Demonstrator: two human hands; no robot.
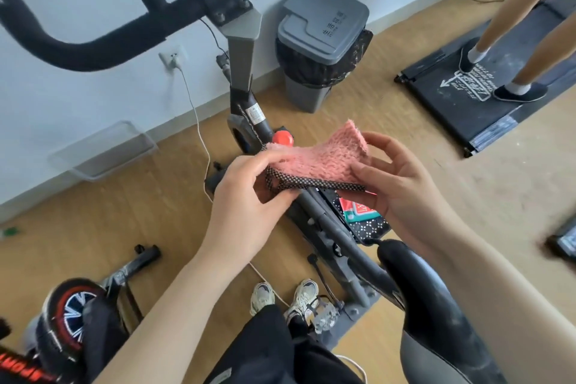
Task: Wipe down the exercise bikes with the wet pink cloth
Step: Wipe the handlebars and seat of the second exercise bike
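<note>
I hold a fluffy pink cloth [321,159] with a dark dotted hem between both hands, above the frame of a black and grey exercise bike [240,50]. My left hand [246,193] pinches the cloth's left edge. My right hand [396,178] grips its right side with curled fingers. The bike's black handlebars cross the top of the view, its red knob [282,138] shows just behind the cloth, and its black saddle [427,302] is at the lower right. A second bike's red-rimmed flywheel [71,315] sits at the lower left.
A grey lidded bin [321,31] stands by the wall. Another person stands on a black walking pad [467,103] at the right. A clear plastic tray [103,150] lies by the wall, and a white cable [199,134] runs from a socket. My shoes [283,296] are on the wood floor.
</note>
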